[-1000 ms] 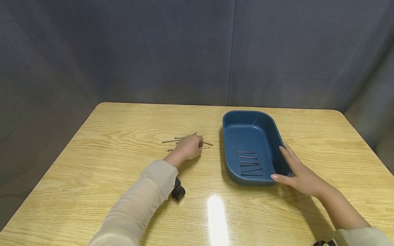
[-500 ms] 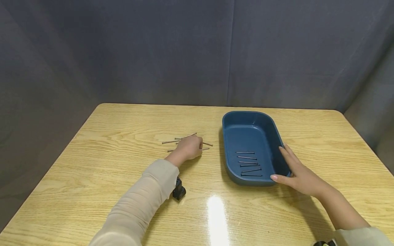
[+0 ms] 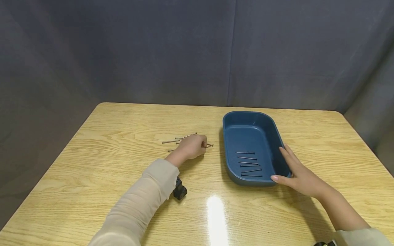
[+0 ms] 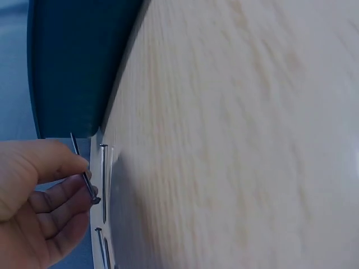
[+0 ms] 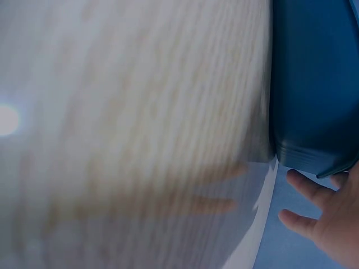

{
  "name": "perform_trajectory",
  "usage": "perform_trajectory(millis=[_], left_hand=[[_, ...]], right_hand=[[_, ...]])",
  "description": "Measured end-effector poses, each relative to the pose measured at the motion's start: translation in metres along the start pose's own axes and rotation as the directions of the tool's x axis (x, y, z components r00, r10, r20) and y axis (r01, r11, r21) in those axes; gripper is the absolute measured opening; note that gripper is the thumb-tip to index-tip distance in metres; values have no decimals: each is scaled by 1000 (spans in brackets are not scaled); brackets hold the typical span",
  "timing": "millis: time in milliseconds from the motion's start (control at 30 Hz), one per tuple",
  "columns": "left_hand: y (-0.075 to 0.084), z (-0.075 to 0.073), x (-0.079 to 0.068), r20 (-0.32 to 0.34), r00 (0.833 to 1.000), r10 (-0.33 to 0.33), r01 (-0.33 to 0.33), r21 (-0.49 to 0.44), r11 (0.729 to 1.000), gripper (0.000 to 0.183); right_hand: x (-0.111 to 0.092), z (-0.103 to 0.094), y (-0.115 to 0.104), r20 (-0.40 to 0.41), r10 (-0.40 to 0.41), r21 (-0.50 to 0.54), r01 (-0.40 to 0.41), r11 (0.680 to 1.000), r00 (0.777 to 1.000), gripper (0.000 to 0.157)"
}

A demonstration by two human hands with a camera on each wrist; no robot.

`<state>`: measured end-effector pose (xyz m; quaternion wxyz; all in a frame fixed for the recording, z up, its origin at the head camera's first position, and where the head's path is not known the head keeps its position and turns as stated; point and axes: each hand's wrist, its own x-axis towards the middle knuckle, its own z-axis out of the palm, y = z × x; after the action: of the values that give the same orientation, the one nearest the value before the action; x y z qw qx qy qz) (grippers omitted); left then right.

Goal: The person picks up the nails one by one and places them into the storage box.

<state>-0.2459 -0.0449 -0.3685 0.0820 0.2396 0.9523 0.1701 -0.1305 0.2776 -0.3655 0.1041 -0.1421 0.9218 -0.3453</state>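
My left hand (image 3: 191, 147) is over the loose nails on the table, left of a blue plastic tray (image 3: 252, 138). In the left wrist view, its thumb and forefinger pinch a single steel nail (image 4: 88, 184), tilted with the head downward. Several nails (image 3: 170, 141) lie scattered around and partly under that hand. Inside the tray, near its front end, several more nails (image 3: 249, 165) lie roughly side by side. At the tray's front right corner rests my right hand (image 3: 300, 176), its fingers spread and straight along the rim.
The wooden table (image 3: 123, 119) has rounded back corners. Behind it hangs a grey curtain (image 3: 154, 51). A black wrist camera (image 3: 180, 190) sits under my left cuff. A bright glare spot (image 3: 217, 218) shows on the table front.
My left hand has shifted slightly to the right, and the nail at its fingertips has moved and turned with it. The right hand, the tray and the nails inside have stayed put.
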Motion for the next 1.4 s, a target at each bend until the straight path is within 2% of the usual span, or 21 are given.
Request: perform_trajectory(millis=[233,467,767,1000,1233,1400], left_hand=[[3,-4,-2,12,1000,19,-17,-167,986,8],[15,-12,-1,-23,997,74,-77,-239,968,6],[34,-22,0,-57,988,147,-156,-240,958,6],[48,-28,6,-41,981,192,-196,-243,950,6],[59,-26,11,-7,980,197,-191,-284,940,7],[66,-22,14,-13,973,230,-225,-280,933,8]], right_hand=[[1,1,-1,8,0,4,0,1000,1000,94],[0,-1,-2,4,11,-21,-11,1000,1000,94],[-1,-1,-3,9,2,-36,-2,999,1000,93],[-1,-1,-3,4,-3,-27,3,1000,1000,93],[0,0,-1,1,-6,-15,6,1000,1000,94],[0,1,0,-4,-1,-6,1,1000,1000,94]])
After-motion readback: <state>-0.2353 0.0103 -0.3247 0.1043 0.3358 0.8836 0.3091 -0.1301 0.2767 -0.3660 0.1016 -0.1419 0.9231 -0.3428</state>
